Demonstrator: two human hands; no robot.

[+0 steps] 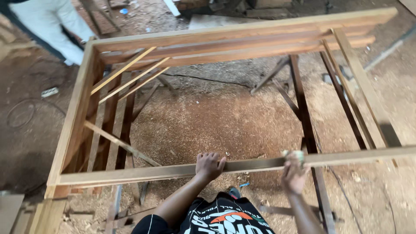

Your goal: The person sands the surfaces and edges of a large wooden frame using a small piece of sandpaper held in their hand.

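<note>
A large rectangular wooden frame (pixel 73 117) lies flat on trestles over a sawdust-covered floor. My left hand (pixel 209 166) rests on top of the frame's near rail (pixel 130 173), fingers curled over its far edge. My right hand (pixel 294 173) is blurred and presses a small pale pad (pixel 294 155), probably sandpaper, against the same rail further right. My dark printed shirt shows at the bottom.
Thin loose slats (pixel 125 80) lean inside the frame's left end. Dark trestle legs (pixel 308 130) stand under the frame. Another person in pale clothes (pixel 47 21) stands at the top left. Planks and scrap lie along the far edge and at the bottom left.
</note>
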